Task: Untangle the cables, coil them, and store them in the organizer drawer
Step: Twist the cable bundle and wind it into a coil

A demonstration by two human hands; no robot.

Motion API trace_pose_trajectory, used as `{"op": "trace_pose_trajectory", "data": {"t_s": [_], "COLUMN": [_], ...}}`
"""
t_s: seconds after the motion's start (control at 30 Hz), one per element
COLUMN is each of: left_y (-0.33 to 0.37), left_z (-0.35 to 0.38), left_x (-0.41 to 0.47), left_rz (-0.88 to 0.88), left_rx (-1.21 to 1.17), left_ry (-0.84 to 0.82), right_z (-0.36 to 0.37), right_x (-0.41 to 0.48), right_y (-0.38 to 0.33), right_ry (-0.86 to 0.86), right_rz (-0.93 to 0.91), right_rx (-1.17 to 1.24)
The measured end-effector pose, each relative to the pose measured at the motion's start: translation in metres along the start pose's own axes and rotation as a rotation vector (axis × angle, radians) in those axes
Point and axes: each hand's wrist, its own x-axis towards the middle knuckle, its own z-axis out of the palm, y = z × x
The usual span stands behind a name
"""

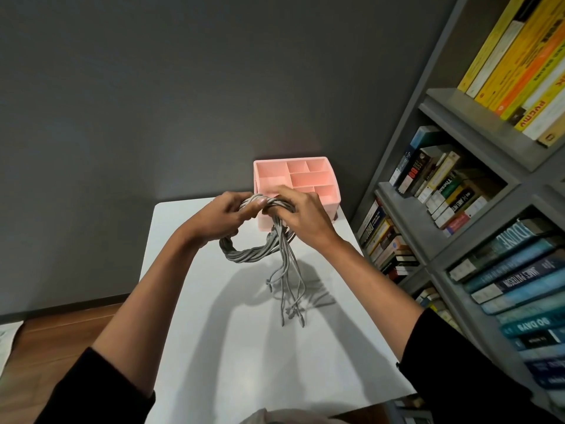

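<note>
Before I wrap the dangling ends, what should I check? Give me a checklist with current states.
1. Left hand grips gray cable coil: ok.
2. Right hand grips the coil's top: ok.
3. Loose ends wrapped in: not ok, hanging toward the white table.
4. Strands untangled: cannot tell, twisted together.
5. Pink organizer drawer open: cannot tell, hands cover its front.

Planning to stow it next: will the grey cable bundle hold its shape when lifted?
Likely floppy: its loose ends hang limp below the left hand and right hand. The coil probably unwinds if released; only those hands hold it.
</note>
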Motion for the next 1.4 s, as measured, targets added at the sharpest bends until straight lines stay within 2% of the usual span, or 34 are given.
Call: {"op": "trace_pose_trajectory", "data": {"t_s": [0.13, 0.37, 0.47, 0.6, 0.67, 0.77, 0.93, 1.07, 1.17, 1.3, 1.4], "left_y": [0.002, -0.005, -0.001, 0.005, 0.006, 0.002, -0.008, -0.014, -0.018, -0.018, -0.016], "left_z": [-0.003, -0.002, -0.005, -0.008, -0.006, 0.0, 0.008, 0.009, 0.007, 0.004, 0.004], "left_x": [0.002, -0.002, -0.005, -0.005, -0.003, 0.001, 0.008, 0.011, 0.012, 0.013, 0.014], "left_rz": [-0.119, -0.112, -0.161, -0.254, -0.225, -0.089, 0.124, 0.182, 0.174, 0.151, 0.161], "left_rx": [-0.114, -0.187, -0.243, -0.138, -0.026, 0.061, 0.219, 0.32, 0.357, 0.391, 0.397], "left_ry": [-0.018, -0.085, -0.171, -0.275, -0.264, -0.198, 0.078, 0.208, 0.287, 0.349, 0.368], "right_z": [-0.005, -0.017, -0.02, -0.021, -0.02, -0.019, -0.013, 0.001, 0.014, 0.037, 0.051], "right_x": [0.005, 0.008, 0.006, 0.008, 0.009, 0.011, 0.008, -0.002, -0.011, -0.033, -0.042], "right_y": [-0.005, -0.007, -0.007, -0.013, -0.015, -0.019, -0.017, -0.011, -0.007, -0.003, -0.007], "right_ry": [-0.183, -0.5, -0.56, -0.569, -0.551, -0.542, -0.421, -0.303, -0.167, 0.244, 0.261], "right_rz": [0.156, 0.325, 0.371, 0.43, 0.444, 0.451, 0.472, 0.493, 0.429, 0.149, 0.086], "right_rx": [0.224, 0.468, 0.526, 0.487, 0.459, 0.397, 0.413, 0.412, 0.167, -0.128, -0.233]}}
